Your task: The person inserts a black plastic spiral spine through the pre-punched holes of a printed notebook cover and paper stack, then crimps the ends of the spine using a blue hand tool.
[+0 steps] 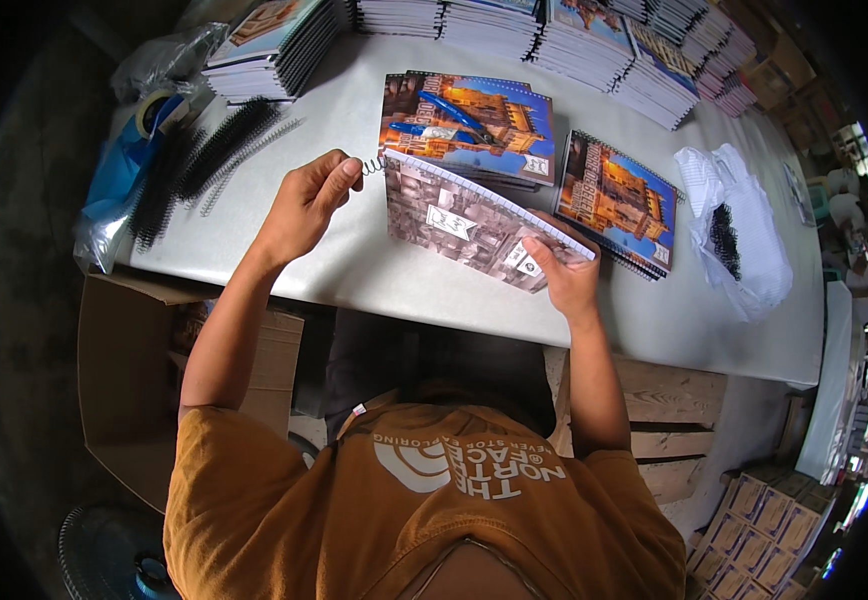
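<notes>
Black spiral wire [373, 167] is pinched between thumb and fingers of the left hand [309, 200], at the corner of a grey-patterned notebook [489, 232]; the right hand [566, 272] grips the notebook's opposite end, above the white worktop [654, 320].

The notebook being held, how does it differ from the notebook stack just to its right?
The held notebook shows a grey-brown cover, while the notebook stack shows orange and blue on top. The held notebook is in the right hand; the notebook stack lies on the table. The held notebook is single; the notebook stack holds several. Both have picture covers.
</notes>
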### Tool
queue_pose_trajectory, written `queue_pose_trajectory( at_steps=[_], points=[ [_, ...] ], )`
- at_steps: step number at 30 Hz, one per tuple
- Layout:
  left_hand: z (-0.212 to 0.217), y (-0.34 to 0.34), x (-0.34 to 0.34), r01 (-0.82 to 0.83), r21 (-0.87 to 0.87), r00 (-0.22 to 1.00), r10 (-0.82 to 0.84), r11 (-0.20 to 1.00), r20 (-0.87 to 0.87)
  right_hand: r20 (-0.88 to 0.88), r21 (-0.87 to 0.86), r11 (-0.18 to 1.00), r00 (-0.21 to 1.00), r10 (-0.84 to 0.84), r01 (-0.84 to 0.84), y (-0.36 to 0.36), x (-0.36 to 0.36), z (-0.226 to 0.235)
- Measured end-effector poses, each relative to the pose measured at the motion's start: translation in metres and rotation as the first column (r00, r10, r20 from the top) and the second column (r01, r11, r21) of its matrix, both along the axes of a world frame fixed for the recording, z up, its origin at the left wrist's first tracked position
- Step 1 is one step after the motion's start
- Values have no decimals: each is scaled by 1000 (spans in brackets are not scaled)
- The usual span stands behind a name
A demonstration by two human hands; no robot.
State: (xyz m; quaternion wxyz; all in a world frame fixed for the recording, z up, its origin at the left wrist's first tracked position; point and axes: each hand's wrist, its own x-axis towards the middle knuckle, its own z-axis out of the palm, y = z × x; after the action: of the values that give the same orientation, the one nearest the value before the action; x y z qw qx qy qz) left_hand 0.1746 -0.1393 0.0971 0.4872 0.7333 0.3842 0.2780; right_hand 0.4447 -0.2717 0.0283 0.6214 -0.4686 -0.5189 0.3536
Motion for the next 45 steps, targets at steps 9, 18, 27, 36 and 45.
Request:
queue_pose_trajectory(
  at_steps=[9, 18, 27, 36, 45],
  points=[
    [5, 5, 2, -16, -208, 1000, 16, 978, -4, 96, 70, 997, 995, -19, 12, -2, -3, 5],
    [27, 21, -9, 71, -281, 997, -59, 957, 50, 215, 243, 957, 971, 108, -160, 3, 1, 12],
    [57, 4, 2, 402, 585, 816, 14, 704, -578, 271, 175, 975, 958, 90, -141, -3, -11, 17],
    [48, -14, 9, 408, 810, 746, 358, 420, -562, 377, 381, 921, 923, -78, -78, -4, -27, 11],
    [-23, 5, -12, -31, 997, 917, 395, -69, 56, 393, 424, 902, 914, -101, -83, -15, -50, 10]
  ],
)
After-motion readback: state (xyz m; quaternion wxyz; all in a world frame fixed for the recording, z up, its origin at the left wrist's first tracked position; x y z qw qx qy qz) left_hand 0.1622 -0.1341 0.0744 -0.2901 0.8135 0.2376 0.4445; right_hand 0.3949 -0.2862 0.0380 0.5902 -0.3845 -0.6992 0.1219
